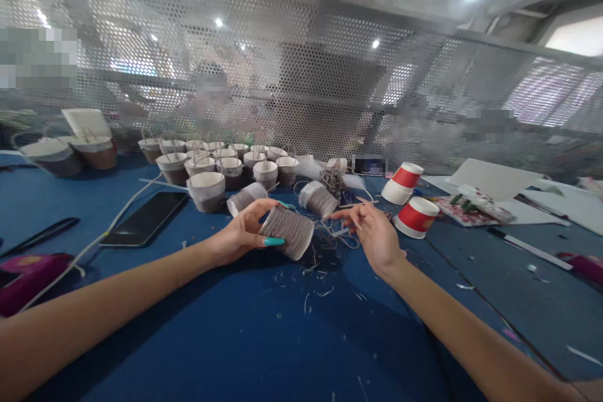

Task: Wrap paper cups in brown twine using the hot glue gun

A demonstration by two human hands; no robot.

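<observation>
My left hand (pixel 242 233) grips a paper cup wrapped in grey-brown twine (pixel 288 231), held on its side just above the blue table (pixel 245 333). My right hand (pixel 372 231) is to the right of the cup, fingers pinched on a thin strand of twine (pixel 340 233) that trails toward the cup. Two more twine-wrapped cups (pixel 321 198) lie on their sides just behind my hands. A loose ball of twine (pixel 332 179) sits behind them.
Several finished wrapped cups with handles (pixel 221 166) stand at the back centre and left. Red-and-white paper cups (pixel 414 216) sit at right. A black phone (pixel 146 218) with a white cable lies at left. White sheets (pixel 499 179) and a perforated metal screen (pixel 301 88) lie beyond.
</observation>
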